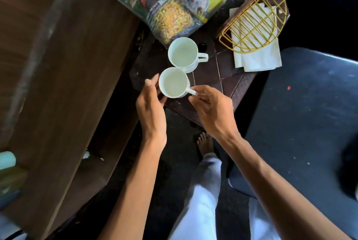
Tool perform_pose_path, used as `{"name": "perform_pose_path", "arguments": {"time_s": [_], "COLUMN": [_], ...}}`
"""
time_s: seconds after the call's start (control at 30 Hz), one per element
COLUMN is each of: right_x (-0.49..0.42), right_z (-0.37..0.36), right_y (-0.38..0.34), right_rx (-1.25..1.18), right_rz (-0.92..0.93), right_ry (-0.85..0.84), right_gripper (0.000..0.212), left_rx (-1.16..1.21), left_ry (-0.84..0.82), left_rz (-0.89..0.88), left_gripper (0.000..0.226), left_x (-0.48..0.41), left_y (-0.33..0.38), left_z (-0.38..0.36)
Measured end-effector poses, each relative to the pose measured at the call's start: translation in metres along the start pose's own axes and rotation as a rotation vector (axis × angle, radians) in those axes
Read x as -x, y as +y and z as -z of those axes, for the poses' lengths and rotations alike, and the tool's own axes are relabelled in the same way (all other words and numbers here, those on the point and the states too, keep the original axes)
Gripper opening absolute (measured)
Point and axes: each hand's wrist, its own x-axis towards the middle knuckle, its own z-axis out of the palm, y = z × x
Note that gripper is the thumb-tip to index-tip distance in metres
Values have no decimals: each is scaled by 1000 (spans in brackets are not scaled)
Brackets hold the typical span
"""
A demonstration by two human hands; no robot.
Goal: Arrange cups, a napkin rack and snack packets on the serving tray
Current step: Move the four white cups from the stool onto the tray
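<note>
Tray [228, 69]: bare strip between far cup [182, 52] and napkin rack [253, 24], passable. Snack packets [180, 5] crowd far-left corner, right behind far cup. Near cup [173, 82] just beside it; wooden cabinet [67, 65] hems left side

On the tray [232, 77] in front of you, the near cup [173, 82] sits just before the far cup [183, 53], with your left hand [151, 108] on its left and your right hand [211, 110] at its handle on the right. Behind the far cup lie the snack packets [182, 1]. To their right, the napkin rack [253, 20] holds napkins [257, 59].
</note>
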Motion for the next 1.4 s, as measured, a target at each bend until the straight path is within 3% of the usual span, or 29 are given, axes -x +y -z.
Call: {"name": "perform_pose_path", "arguments": {"time_s": [0.23,0.47,0.63,1.0,1.2,1.4], "right_x": [12,72,122,237,273,288], "right_z": [8,70,147,369,436,449], "right_y": [-3,16,41,127,182,225], "right_rx": [-30,-136,-101,-40,-10,13], "right_rz": [20,1,-50,-247,-298,-352], "right_ry": [56,121,293,660,772,781], "right_gripper": [15,20,15,7,9,12], "left_rx": [14,21,13,-27,-69,-120], "left_ry": [9,-55,-146,-571,-546,-502], "left_rz": [-17,9,25,158,179,154], "left_gripper": [44,43,38,33,35,32], "left_x": [22,95,173,340,363,359], "left_y": [0,-14,-34,-89,-106,-117], "left_z": [-1,-30,-84,-231,-268,-274]}}
